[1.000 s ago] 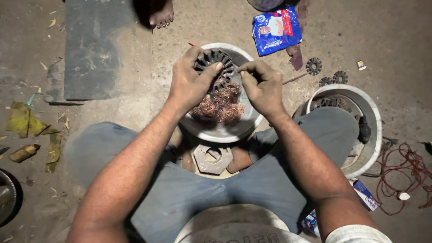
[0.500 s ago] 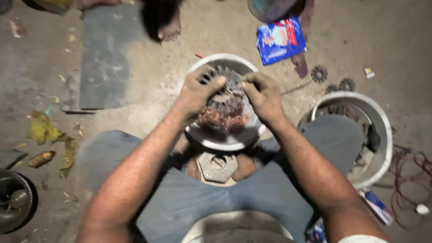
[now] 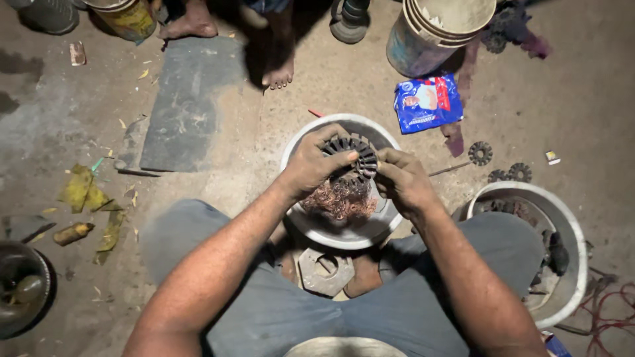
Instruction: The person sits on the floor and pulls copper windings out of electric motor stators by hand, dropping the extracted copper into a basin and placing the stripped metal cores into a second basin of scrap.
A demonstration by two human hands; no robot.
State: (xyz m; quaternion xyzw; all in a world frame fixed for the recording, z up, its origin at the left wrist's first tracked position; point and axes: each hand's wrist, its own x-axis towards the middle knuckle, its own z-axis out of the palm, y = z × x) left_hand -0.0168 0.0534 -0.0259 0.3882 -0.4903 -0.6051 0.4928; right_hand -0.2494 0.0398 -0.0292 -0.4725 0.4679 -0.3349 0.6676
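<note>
The person's forearms and knees hide much of what lies under the round metal bowl (image 3: 344,233) – only a grey metal plate (image 3: 322,271) peeks out below it. In the bowl sits a tangle of copper wire (image 3: 340,201). Above the wire, the left hand (image 3: 309,165) curls its fingers around a dark toothed motor core (image 3: 350,155), while the right hand (image 3: 402,180) pinches at its right edge, fingertips close together. A second bowl (image 3: 569,228) at the right – partly cut off – holds dark parts, hard to make out

Blue-red-white pouch (image 3: 428,102) on floor, top-right
</note>
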